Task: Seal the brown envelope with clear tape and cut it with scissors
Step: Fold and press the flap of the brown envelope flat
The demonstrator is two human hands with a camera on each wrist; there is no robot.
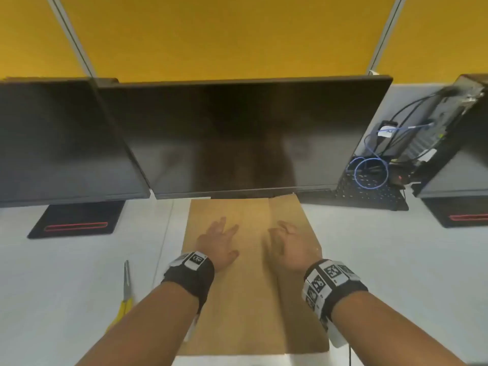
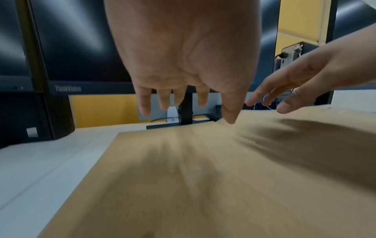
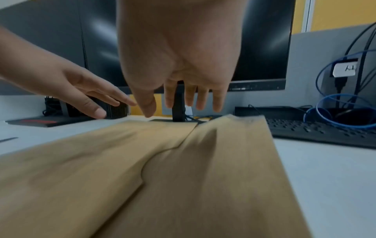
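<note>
While the brown envelope (image 1: pixel 250 273) lies flat on the bench (image 1: pixel 396 260) just before the middle monitor (image 1: pixel 237 138), left hand (image 1: pixel 217 243) and right hand (image 1: pixel 291 244) hover above it, fingers spread and empty, likely to flatten its flap, scissors (image 1: pixel 126 291) lying left of it.

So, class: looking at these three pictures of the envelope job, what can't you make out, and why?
- Scissors: handles hidden behind the left forearm, head view.
- Tape: not in any view.
- Envelope: near edge cut off by the frame in both wrist views, surface blurred.
- Left hand and right hand: whether they touch the paper, blurred.
</note>
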